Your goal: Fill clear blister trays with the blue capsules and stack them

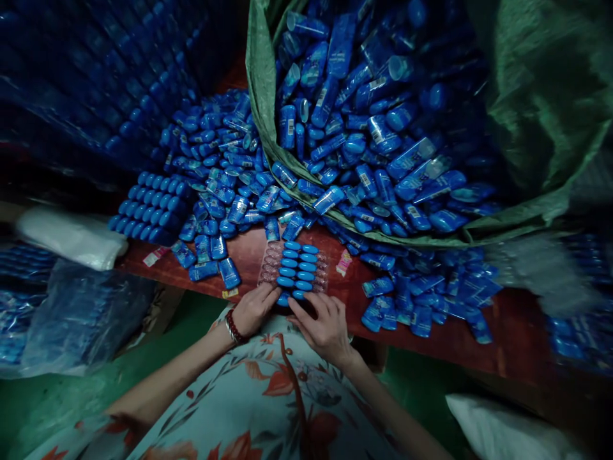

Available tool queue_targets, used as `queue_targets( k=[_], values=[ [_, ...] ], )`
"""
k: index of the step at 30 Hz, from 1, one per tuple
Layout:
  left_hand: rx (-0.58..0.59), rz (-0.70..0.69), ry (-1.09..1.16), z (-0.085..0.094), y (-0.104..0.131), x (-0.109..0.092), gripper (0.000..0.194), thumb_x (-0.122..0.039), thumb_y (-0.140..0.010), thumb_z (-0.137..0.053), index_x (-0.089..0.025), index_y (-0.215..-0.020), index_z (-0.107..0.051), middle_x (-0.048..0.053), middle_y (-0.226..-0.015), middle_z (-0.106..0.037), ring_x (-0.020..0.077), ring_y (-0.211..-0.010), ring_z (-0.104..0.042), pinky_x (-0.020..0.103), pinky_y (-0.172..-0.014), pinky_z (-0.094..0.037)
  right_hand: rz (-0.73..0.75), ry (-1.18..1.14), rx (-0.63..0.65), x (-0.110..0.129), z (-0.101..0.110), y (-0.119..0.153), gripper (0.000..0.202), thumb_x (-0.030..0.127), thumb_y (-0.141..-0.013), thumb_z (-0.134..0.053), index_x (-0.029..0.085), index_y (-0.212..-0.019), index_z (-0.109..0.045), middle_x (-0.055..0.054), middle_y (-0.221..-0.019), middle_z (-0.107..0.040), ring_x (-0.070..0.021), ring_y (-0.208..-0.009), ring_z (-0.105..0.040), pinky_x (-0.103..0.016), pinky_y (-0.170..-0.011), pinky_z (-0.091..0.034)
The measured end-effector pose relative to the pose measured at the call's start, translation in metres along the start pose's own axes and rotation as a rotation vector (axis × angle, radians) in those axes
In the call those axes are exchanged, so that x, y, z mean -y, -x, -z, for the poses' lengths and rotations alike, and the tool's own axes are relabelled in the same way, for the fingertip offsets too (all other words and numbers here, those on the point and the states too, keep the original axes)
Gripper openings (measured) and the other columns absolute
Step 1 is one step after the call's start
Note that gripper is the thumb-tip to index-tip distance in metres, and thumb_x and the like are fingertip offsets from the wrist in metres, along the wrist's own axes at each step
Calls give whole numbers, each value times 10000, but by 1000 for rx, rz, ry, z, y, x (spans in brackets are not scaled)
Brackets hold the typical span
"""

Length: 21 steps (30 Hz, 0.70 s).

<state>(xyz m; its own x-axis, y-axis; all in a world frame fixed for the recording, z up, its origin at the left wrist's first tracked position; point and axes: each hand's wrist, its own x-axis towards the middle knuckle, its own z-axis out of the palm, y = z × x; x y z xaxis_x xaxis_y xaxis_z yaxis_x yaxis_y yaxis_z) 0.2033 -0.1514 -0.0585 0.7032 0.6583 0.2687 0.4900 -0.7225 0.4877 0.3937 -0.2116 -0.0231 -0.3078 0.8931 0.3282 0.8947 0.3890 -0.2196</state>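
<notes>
Two columns of blue bottles stand upright side by side at the front edge of the red table, between clear plastic trays with reddish pockets. My left hand, with a beaded bracelet at the wrist, has its fingers closed at the near left corner of the group, by a bottle. On the right, my right hand touches the nearest bottles with thumb and fingers apart. What lies under its fingers is partly hidden.
A green sack spills wrapped blue bottles over the table. Rows of stacked bottles stand at the left, near a white plastic roll. Loose bottles lie at the right; small pink packets rest near the trays.
</notes>
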Motion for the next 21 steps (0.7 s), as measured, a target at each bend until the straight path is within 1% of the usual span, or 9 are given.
queue_targets(
  k=[3,5,8,11,14,15,17,19,21],
  values=[
    [84,72,4,0,-5,-2,243,-163,-924,-342,-130,-1046,-550,90,-879,-594,167,-801,-591,300,-698,-534,-25,-59,26,3,-5,-10,214,291,-876,-539,267,-1054,-655,-55,-968,-617,-194,-974,-489,-358,-864,-317],
    [105,118,5,-1,-9,-3,235,-152,-926,-329,-143,-1004,-550,65,-846,-586,156,-773,-583,288,-688,-527,-50,-95,43,4,-8,-18,201,213,-871,-531,253,-1019,-660,-47,-935,-609,-184,-952,-485,-351,-852,-312],
    [53,140,-29,4,-9,-4,235,-158,-935,-321,-180,-1053,-523,29,-806,-582,142,-732,-581,259,-664,-519,-71,-129,68,4,-9,-27,220,151,-860,-516,247,-998,-658,-39,-910,-592,-181,-934,-474,-353,-854,-307],
    [-42,194,-109,18,4,-2,253,-208,-932,-375,-192,-1166,-469,31,-793,-577,155,-709,-577,262,-629,-508,-90,-134,50,6,-8,-31,212,156,-870,-502,249,-978,-659,-34,-882,-582,-179,-920,-469,-363,-874,-294],
    [-163,339,-218,35,23,9,339,-286,-900,-464,-173,-1219,-442,106,-948,-570,229,-857,-576,358,-716,-509,-107,-106,27,11,-8,-33,189,175,-876,-509,257,-962,-656,-31,-898,-591,-181,-939,-473,-375,-897,-283],
    [-180,392,-270,39,30,14,380,-325,-882,-496,-174,-1227,-446,134,-1023,-553,263,-921,-562,405,-752,-501,-111,-98,27,12,-7,-34,179,193,-877,-516,263,-967,-654,-31,-919,-596,-184,-950,-478,-381,-902,-286],
    [-147,456,-348,41,40,26,474,-397,-846,-540,-179,-1256,-448,180,-1159,-503,321,-1009,-529,478,-801,-480,-117,-93,36,11,-5,-33,184,244,-888,-516,287,-1018,-639,-29,-978,-601,-190,-972,-492,-387,-904,-308],
    [-98,437,-354,35,45,35,511,-409,-847,-528,-185,-1296,-427,205,-1255,-452,333,-1049,-513,494,-833,-472,-143,-100,15,3,-1,-28,218,270,-902,-494,304,-1080,-614,-28,-1009,-600,-192,-974,-514,-373,-875,-353],
    [-104,365,-301,27,47,41,482,-352,-880,-480,-199,-1329,-395,205,-1294,-433,311,-1056,-517,473,-848,-480,-229,-73,-25,-15,9,-16,242,235,-907,-469,289,-1098,-608,-39,-993,-603,-198,-945,-531,-356,-819,-397]
  ],
)
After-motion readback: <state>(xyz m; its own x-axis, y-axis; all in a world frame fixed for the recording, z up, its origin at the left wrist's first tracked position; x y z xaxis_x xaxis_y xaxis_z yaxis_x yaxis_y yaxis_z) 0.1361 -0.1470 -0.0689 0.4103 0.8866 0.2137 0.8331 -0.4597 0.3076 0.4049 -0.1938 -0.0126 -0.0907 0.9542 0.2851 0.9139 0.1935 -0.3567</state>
